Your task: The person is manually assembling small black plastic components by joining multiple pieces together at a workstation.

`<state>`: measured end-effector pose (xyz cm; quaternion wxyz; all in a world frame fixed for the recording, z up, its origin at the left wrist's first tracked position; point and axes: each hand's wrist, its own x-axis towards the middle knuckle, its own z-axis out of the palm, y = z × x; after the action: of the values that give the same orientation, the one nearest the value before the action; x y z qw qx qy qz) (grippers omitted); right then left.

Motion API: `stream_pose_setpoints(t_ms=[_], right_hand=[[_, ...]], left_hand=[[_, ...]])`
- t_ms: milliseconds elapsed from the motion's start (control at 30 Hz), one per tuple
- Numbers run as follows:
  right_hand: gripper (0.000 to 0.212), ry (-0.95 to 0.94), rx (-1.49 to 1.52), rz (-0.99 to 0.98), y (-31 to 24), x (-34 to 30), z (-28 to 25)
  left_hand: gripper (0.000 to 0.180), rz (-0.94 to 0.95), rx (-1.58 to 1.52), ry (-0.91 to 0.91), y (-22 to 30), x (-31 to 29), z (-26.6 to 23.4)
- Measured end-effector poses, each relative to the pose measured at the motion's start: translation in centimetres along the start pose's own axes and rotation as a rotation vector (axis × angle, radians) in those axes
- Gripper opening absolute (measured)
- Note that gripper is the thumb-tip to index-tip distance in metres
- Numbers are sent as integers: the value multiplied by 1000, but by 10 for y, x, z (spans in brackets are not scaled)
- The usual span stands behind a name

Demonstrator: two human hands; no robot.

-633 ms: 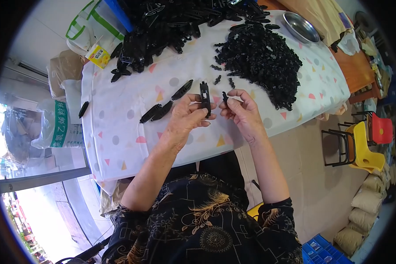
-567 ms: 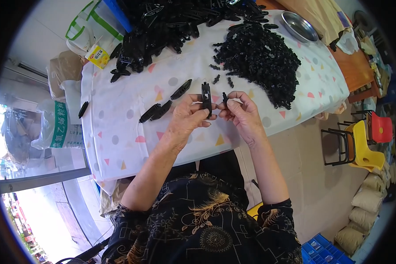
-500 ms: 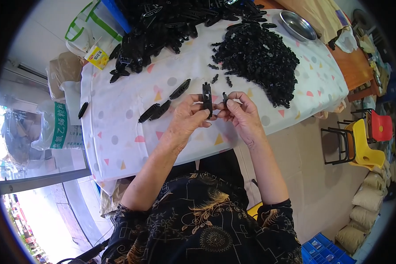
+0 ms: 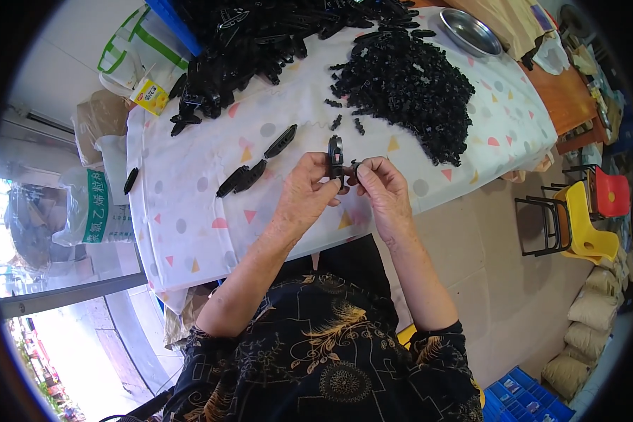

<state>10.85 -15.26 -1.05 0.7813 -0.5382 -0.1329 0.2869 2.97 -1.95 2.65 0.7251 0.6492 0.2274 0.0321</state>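
Between the fingers of my left hand (image 4: 308,188) is a long black plastic part (image 4: 336,156), held upright. My right hand (image 4: 384,188) pinches a small black plastic piece (image 4: 355,169) close beside it; whether the two touch, I cannot tell. On the cloth left of my hands lie a few long black parts (image 4: 280,142), one apart from a pair (image 4: 240,179). Beyond my right hand spreads a heap of small black pieces (image 4: 408,88), with several loose ones (image 4: 359,126) at its near left edge.
Farther back is a pile of long black parts (image 4: 239,63) beside a blue crate edge (image 4: 172,24). A round metal dish (image 4: 470,32) sits at the back right. A yellow carton (image 4: 150,97) stands at the back left. A patterned white cloth (image 4: 190,239) covers the table.
The small piece in my right hand has tilted and sits slightly lower. My left hand still holds the long part upright. The whole view has shifted a little.
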Motion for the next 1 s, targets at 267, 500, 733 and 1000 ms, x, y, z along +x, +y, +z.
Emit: stream_pose_setpoints(t_ms=[267, 500, 733, 1000], right_hand=[[6, -60, -333, -131, -13, 3, 0], [14, -410, -920, -470, -46, 13, -4], [10, -612, -1116, -514, -55, 24, -4], [14, -672, -1124, -462, -47, 40, -2]], left_hand=[[36, 13, 160, 11, -9, 3, -6], [45, 57, 410, -40, -11, -1, -10], [47, 91, 468, -95, -11, -2, -9], [49, 5, 457, -81, -11, 3, -14]])
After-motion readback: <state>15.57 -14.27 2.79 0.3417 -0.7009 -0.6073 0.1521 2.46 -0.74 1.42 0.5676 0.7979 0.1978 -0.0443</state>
